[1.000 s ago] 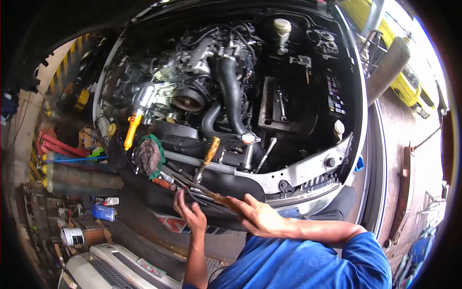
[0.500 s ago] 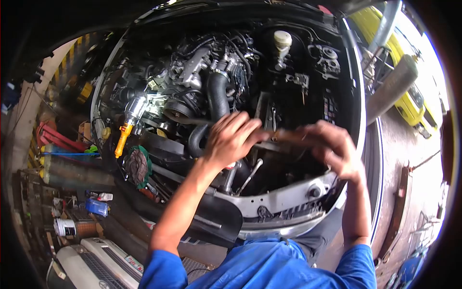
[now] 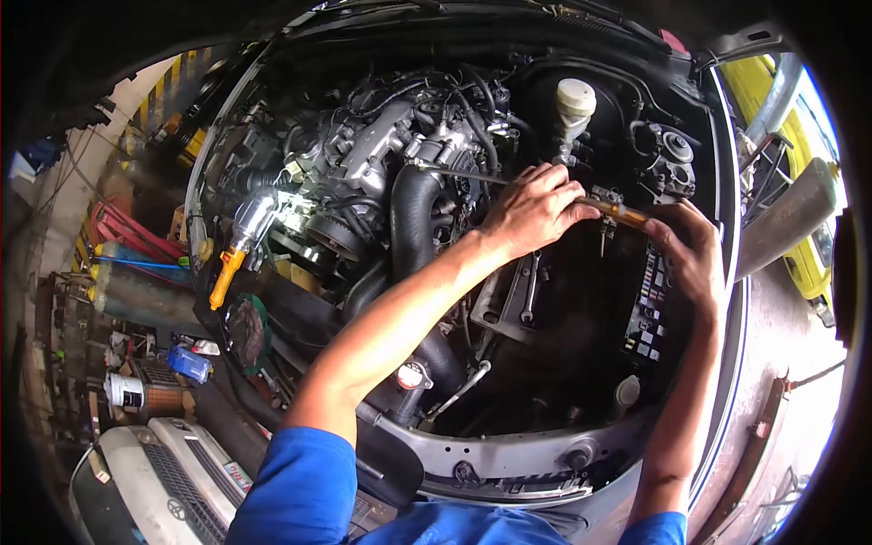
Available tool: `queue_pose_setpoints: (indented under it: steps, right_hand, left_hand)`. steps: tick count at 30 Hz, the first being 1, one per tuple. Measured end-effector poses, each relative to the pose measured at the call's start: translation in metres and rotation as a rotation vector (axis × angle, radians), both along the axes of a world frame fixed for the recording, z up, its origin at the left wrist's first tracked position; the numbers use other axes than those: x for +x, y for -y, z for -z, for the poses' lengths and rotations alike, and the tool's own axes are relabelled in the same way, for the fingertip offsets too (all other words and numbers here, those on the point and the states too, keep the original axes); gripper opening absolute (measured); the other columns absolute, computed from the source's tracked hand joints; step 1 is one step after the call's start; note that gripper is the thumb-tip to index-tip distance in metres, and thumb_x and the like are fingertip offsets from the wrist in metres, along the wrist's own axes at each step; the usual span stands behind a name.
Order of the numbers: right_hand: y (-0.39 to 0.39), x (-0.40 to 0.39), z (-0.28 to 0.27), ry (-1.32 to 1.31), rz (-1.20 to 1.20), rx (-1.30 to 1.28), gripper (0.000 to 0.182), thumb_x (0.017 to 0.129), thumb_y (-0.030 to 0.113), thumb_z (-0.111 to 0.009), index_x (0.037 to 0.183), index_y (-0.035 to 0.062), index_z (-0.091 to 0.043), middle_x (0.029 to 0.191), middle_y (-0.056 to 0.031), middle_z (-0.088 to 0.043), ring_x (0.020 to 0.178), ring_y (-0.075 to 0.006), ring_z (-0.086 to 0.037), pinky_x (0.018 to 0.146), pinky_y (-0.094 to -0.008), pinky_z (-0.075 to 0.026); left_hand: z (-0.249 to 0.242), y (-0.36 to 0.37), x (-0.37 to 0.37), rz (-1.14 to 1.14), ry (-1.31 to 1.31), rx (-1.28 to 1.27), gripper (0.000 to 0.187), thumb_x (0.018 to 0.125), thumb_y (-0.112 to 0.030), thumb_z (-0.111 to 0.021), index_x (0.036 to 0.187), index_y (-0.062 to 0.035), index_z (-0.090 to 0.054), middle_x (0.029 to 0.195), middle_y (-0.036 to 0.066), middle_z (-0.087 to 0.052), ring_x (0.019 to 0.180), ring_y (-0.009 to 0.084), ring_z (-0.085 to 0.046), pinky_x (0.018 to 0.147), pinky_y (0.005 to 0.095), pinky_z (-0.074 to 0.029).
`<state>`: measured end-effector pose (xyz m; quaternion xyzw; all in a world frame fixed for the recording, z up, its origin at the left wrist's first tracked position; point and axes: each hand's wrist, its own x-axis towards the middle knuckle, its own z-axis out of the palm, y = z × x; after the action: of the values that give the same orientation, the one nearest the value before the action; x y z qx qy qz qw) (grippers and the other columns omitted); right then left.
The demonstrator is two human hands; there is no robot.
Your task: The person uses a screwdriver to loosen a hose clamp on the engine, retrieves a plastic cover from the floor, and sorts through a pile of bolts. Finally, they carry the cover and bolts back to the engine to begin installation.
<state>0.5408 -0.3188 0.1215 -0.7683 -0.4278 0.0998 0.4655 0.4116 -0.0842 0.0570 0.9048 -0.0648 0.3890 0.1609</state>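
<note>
A long screwdriver with an amber handle (image 3: 619,214) lies across the engine bay, its thin shaft pointing left to a clamp area at the top of the black hose (image 3: 411,204). My left hand (image 3: 536,207) is closed round the shaft and the near end of the handle. Around the handle's right end, my right hand (image 3: 692,243) has its fingers wrapped. Below my hands, a wrench (image 3: 530,289) rests on a metal bracket. The silver engine intake (image 3: 377,145) is left of the hose.
A lit work lamp with a yellow handle (image 3: 227,277) sits at the bay's left. Along the front runs the grey radiator support (image 3: 500,454). A white reservoir (image 3: 576,98) stands at the back, and a fuse box (image 3: 647,304) is at the right.
Both hands have moved up and to the right with the screwdriver, whose tip is now near the hose's upper end. The view has shifted, showing more of the fuse box.
</note>
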Motion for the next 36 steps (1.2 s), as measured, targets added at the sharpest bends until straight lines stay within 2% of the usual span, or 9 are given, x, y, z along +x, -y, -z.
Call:
queue_pose_setpoints:
  steps: [16,25,28,29,31,32,33,34,36]
  right_hand:
    - [-0.004,-0.001,0.006,0.095,0.014,0.042,0.029,0.092,0.024,-0.077,0.107,-0.0002,-0.072,0.093,-0.0082,-0.066,0.09,-0.0185,-0.066,0.083,-0.0316,-0.05]
    - [-0.004,-0.002,0.003,0.121,0.026,0.018,0.03,0.091,0.025,-0.077,0.106,-0.0004,-0.072,0.095,-0.009,-0.067,0.091,-0.0181,-0.065,0.083,-0.0317,-0.05]
    - [-0.011,-0.003,0.011,0.022,0.026,0.13,0.029,0.095,0.027,-0.074,0.105,-0.0007,-0.072,0.089,-0.008,-0.064,0.085,-0.0127,-0.061,0.078,-0.0294,-0.048]
    - [-0.012,-0.002,0.016,-0.023,0.043,0.152,0.029,0.097,0.027,-0.072,0.102,-0.0011,-0.071,0.084,-0.0075,-0.062,0.082,-0.0112,-0.058,0.074,-0.029,-0.047]
    - [-0.013,0.004,0.026,-0.112,0.08,0.201,0.031,0.101,0.029,-0.067,0.097,-0.0021,-0.069,0.076,-0.0065,-0.057,0.075,-0.0082,-0.052,0.068,-0.0282,-0.045]
    - [-0.012,0.008,0.032,-0.067,0.101,0.188,0.033,0.103,0.03,-0.065,0.094,-0.0024,-0.067,0.073,-0.0059,-0.055,0.072,-0.0081,-0.049,0.065,-0.0288,-0.043]
    - [-0.012,0.013,0.039,-0.021,0.123,0.174,0.036,0.104,0.03,-0.063,0.091,-0.0027,-0.065,0.069,-0.0052,-0.052,0.069,-0.0081,-0.045,0.062,-0.0295,-0.041]
    - [-0.013,0.014,0.042,0.022,0.143,0.158,0.039,0.106,0.031,-0.061,0.087,-0.003,-0.063,0.066,-0.0045,-0.049,0.067,-0.008,-0.042,0.059,-0.0302,-0.04]
    - [-0.018,0.007,0.043,0.123,0.231,0.205,0.042,0.107,0.032,-0.058,0.083,-0.0027,-0.058,0.061,-0.0089,-0.046,0.061,-0.0115,-0.037,0.054,-0.0336,-0.038]
  left_hand:
    - [0.009,-0.006,0.006,0.004,0.08,-0.007,0.032,0.087,-0.03,-0.08,0.098,-0.0015,-0.073,0.089,0.007,-0.062,0.084,0.0254,-0.062,0.077,0.0375,-0.052]
    - [0.009,-0.007,0.006,0.003,0.085,-0.004,0.033,0.085,-0.031,-0.081,0.099,-0.0022,-0.073,0.088,0.007,-0.062,0.083,0.0248,-0.062,0.076,0.0371,-0.052]
    - [-0.001,0.002,0.003,-0.005,0.112,0.111,0.04,0.083,-0.037,-0.082,0.103,-0.0034,-0.072,0.089,0.006,-0.062,0.085,0.0243,-0.063,0.076,0.0373,-0.052]
    - [-0.003,0.007,0.005,0.008,0.109,0.195,0.05,0.083,-0.045,-0.081,0.112,-0.0048,-0.07,0.093,0.006,-0.063,0.086,0.0235,-0.064,0.077,0.0375,-0.052]
    - [-0.008,0.031,0.014,0.036,0.075,0.266,0.054,0.083,-0.043,-0.08,0.119,-0.0038,-0.067,0.101,0.01,-0.063,0.093,0.0256,-0.064,0.081,0.0398,-0.052]
    - [-0.009,0.043,0.021,0.039,0.079,0.312,0.055,0.083,-0.042,-0.08,0.12,-0.0031,-0.066,0.103,0.011,-0.063,0.095,0.0264,-0.064,0.082,0.0406,-0.051]
    - [-0.005,0.053,0.03,0.019,0.064,0.311,0.054,0.081,-0.037,-0.08,0.119,-0.0017,-0.065,0.106,0.014,-0.063,0.1,0.0288,-0.063,0.084,0.0418,-0.051]
    - [-0.007,0.06,0.036,-0.012,0.003,0.312,0.051,0.081,-0.038,-0.079,0.115,-0.0016,-0.066,0.106,0.014,-0.064,0.098,0.0288,-0.065,0.083,0.0415,-0.052]
    - [-0.004,0.067,0.049,-0.043,-0.121,0.246,0.036,0.085,-0.033,-0.075,0.103,-0.0037,-0.065,0.098,0.013,-0.069,0.09,0.0279,-0.07,0.075,0.0407,-0.056]
